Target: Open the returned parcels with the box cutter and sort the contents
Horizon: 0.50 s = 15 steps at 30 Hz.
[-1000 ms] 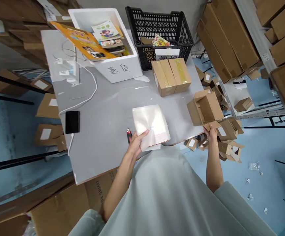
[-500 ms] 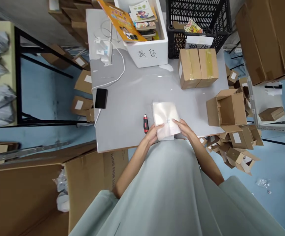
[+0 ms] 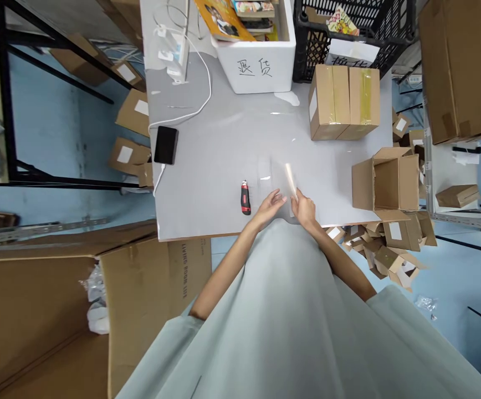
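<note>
My right hand (image 3: 305, 210) is closed on a clear plastic bag (image 3: 290, 178), lifted edge-on above the table's near edge. My left hand (image 3: 270, 203) is beside it with fingers spread, reaching toward the bag, just above the grey table (image 3: 224, 155). A thin clear sheet or bag (image 3: 264, 170) lies flat on the table just beyond the left hand. A red and black utility knife (image 3: 245, 198) lies a little left of my left hand.
An open cardboard box (image 3: 385, 180) stands at the table's right edge. Two taped boxes (image 3: 344, 102) sit behind it. A white foam box (image 3: 261, 61) with books and a black crate (image 3: 352, 27) are at the back. A phone (image 3: 165, 144) on a white cable lies left. Cardboard litters the floor.
The right hand moved from the open box's flap to the stack of bags, then lifted one bag up on edge. The flat white stack is no longer seen. The camera shifted.
</note>
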Each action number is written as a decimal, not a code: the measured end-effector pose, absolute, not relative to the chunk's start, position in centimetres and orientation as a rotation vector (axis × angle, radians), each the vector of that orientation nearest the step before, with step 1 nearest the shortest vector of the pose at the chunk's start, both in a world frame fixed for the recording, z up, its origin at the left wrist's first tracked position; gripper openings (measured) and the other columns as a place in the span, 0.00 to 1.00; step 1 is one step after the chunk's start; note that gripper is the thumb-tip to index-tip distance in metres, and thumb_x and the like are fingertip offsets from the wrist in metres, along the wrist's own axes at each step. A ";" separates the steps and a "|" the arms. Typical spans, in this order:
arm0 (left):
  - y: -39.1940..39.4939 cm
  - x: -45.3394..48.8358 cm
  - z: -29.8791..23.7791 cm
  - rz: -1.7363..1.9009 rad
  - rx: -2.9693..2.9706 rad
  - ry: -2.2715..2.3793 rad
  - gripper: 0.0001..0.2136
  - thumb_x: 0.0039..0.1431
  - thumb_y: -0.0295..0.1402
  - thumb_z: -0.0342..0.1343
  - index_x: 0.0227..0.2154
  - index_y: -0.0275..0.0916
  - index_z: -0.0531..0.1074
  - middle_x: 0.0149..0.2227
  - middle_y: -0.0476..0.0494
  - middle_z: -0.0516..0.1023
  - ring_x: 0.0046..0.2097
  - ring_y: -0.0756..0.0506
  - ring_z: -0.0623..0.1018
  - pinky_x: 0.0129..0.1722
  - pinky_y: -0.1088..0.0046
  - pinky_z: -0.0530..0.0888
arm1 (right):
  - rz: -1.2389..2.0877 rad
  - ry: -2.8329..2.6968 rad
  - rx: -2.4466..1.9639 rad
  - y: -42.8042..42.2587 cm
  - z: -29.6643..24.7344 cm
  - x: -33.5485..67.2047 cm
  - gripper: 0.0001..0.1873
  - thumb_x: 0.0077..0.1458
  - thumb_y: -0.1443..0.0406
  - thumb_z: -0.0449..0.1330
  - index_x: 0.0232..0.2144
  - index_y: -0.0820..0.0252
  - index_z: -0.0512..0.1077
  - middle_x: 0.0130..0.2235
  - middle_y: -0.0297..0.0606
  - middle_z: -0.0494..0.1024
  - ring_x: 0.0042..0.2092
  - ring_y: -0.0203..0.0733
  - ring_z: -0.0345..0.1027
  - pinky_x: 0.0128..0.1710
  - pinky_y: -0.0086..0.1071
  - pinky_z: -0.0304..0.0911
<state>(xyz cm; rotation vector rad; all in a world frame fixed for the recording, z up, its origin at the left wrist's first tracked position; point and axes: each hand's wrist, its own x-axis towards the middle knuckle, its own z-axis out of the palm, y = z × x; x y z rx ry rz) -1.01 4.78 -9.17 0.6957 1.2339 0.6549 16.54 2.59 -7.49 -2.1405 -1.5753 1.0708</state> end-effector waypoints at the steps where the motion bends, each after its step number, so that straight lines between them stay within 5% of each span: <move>1: 4.8 -0.3 -9.4 0.648 0.688 1.220 0.31 0.61 0.42 0.73 0.65 0.42 0.74 0.66 0.29 0.79 0.70 0.33 0.77 0.65 0.56 0.76 | 1.081 -1.636 -2.135 2.4 -7.5 16.1 0.25 0.75 0.61 0.56 0.70 0.53 0.72 0.46 0.45 0.89 0.51 0.59 0.83 0.58 0.43 0.70; 5: 5.0 0.9 -10.6 0.682 0.735 1.253 0.26 0.62 0.44 0.71 0.59 0.38 0.77 0.55 0.32 0.85 0.58 0.35 0.83 0.57 0.59 0.80 | 1.174 -1.813 -1.996 1.6 -8.3 14.7 0.26 0.75 0.65 0.55 0.70 0.55 0.72 0.59 0.47 0.86 0.56 0.56 0.82 0.60 0.42 0.70; 9: 4.6 -0.7 -11.8 0.697 0.814 1.450 0.14 0.60 0.40 0.67 0.44 0.38 0.78 0.43 0.38 0.85 0.49 0.38 0.83 0.54 0.60 0.79 | 1.380 -1.768 -1.769 1.3 -9.8 14.7 0.26 0.73 0.59 0.61 0.69 0.56 0.73 0.67 0.47 0.80 0.63 0.53 0.78 0.64 0.42 0.71; 15: 4.1 -3.2 -12.8 0.706 0.752 1.563 0.14 0.52 0.37 0.68 0.41 0.38 0.78 0.42 0.39 0.85 0.47 0.38 0.82 0.52 0.60 0.78 | 1.386 -1.624 -1.890 2.7 -11.8 15.4 0.50 0.61 0.50 0.73 0.75 0.65 0.63 0.74 0.58 0.69 0.74 0.60 0.66 0.74 0.49 0.62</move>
